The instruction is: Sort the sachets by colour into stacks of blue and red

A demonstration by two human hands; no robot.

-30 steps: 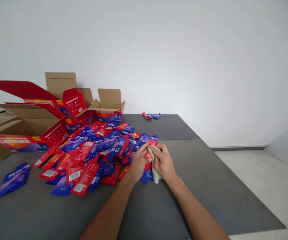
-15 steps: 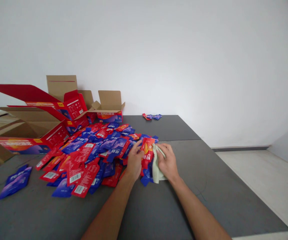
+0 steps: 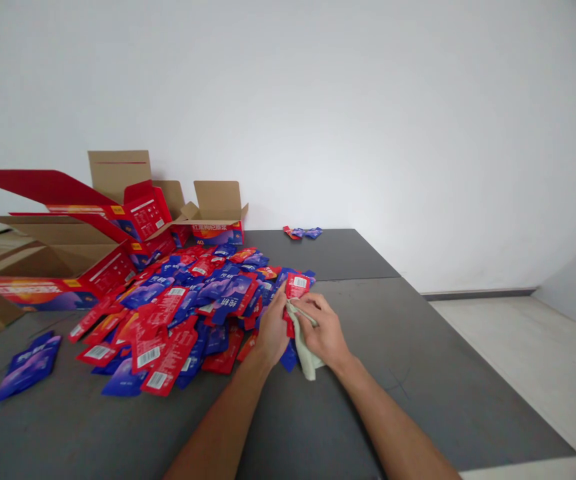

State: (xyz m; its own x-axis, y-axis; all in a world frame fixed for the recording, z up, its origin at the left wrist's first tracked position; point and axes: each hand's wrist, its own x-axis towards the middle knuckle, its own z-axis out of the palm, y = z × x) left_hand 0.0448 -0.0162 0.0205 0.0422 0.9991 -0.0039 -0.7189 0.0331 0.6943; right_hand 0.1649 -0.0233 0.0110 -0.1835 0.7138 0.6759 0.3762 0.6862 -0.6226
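Note:
A big heap of red and blue sachets [image 3: 188, 307] lies on the dark grey table [image 3: 418, 373]. At the heap's right edge my left hand [image 3: 272, 328] grips a red sachet [image 3: 295, 288], held upright with its white label facing me. My right hand [image 3: 322, 328] holds a pale green cloth [image 3: 308, 357] pressed against the lower part of that sachet. The two hands touch each other just above the table.
Open red and cardboard boxes [image 3: 68, 247] stand at the back left, with one small open box [image 3: 215, 217] by the wall. A few sachets [image 3: 302, 233] lie at the far edge. Two blue sachets [image 3: 28, 363] lie apart at the left. Floor lies to the right.
The red sachet has turned so its labelled side faces me. My right hand has slid with the cloth from the sachet's right side onto its lower part.

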